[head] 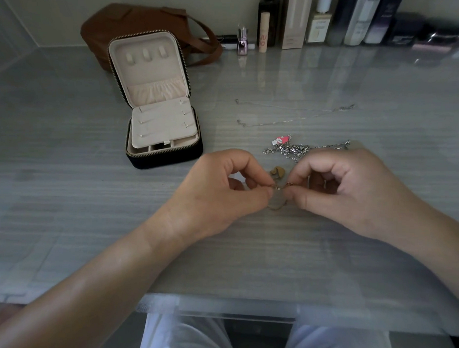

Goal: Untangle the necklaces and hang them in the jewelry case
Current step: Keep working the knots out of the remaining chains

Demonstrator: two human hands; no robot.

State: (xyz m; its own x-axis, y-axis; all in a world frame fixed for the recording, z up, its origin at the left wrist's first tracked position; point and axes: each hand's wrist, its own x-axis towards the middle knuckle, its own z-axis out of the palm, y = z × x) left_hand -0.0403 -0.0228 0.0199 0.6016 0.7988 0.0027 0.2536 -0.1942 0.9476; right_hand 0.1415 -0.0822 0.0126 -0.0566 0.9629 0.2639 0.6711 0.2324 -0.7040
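At the near edge, the person's legs in pale trousers (193,338) showed below the rim of the glossy, grey-streaked tabletop (93,206). Both forearms reached out over it toward the middle.

The left hand (218,190) and the right hand (350,192) met fingertip to fingertip just above the surface. Each pinched the thin gold-coloured chain necklace (279,188) between thumb and forefinger, the other fingers curled in. A short loop of the chain sagged below the fingertips, and a small tan pendant (275,173) lay just beyond them; whether it was joined to that chain could not be told.

Farther out, just beyond the right hand, lay a tangled heap of silver link chain (301,148) – a pink-and-white figure charm (281,140) at its far left end. Beyond that, a very fine silver necklace (286,113) lay stretched out in a long narrow loop, well apart from the heap.

To the far left of the hands stood the square black zip-around jewelry case with cream lining (162,111), open, its lid upright. Three small hooks (147,55) sat in the lid above a gathered pocket, and a cream panel lay over the base.

Behind the case rested a brown soft bag with a strap (143,22). Along the far wall to the right stood a row of cosmetic bottles and boxes (321,17).
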